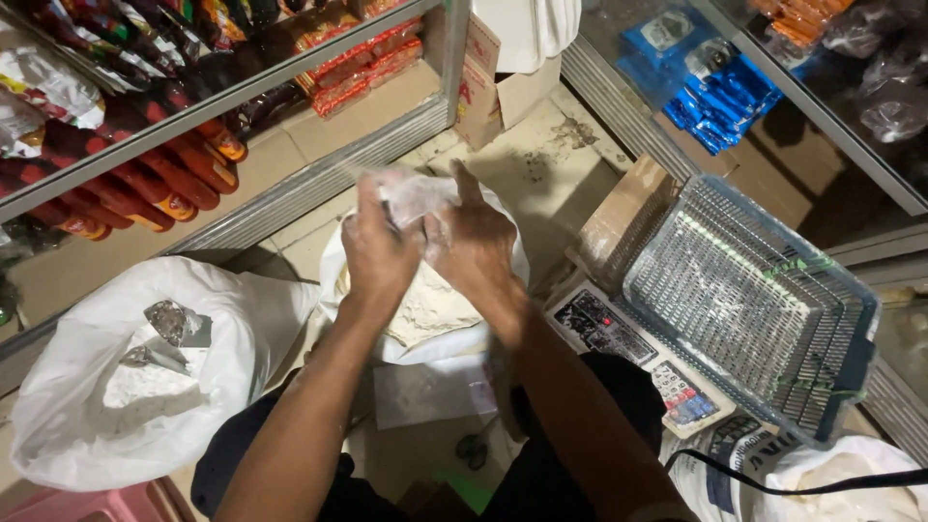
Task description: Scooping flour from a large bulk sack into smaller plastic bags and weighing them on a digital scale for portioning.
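both the left hand (379, 253) and right hand (474, 242) grasp a small clear bag (414, 193) above the open flour sack (425, 309).

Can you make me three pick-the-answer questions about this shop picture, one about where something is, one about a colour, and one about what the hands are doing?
1. Where is the weighing scale?
A. On the top shelf
B. On the person's right, under a wire basket
C. Inside the white sack

2. What colour are the packets stacked behind the glass at the upper right?
A. Blue
B. Yellow
C. Green

3. What are the two hands doing?
A. Resting flat on the floor
B. Hanging empty
C. Holding a small clear bag together

Answers:
1 B, the basket sits on the scale beside the person's right arm.
2 A, the stack is bright blue.
3 C, the left hand and right hand both grip the clear bag above the open sack of white powder.
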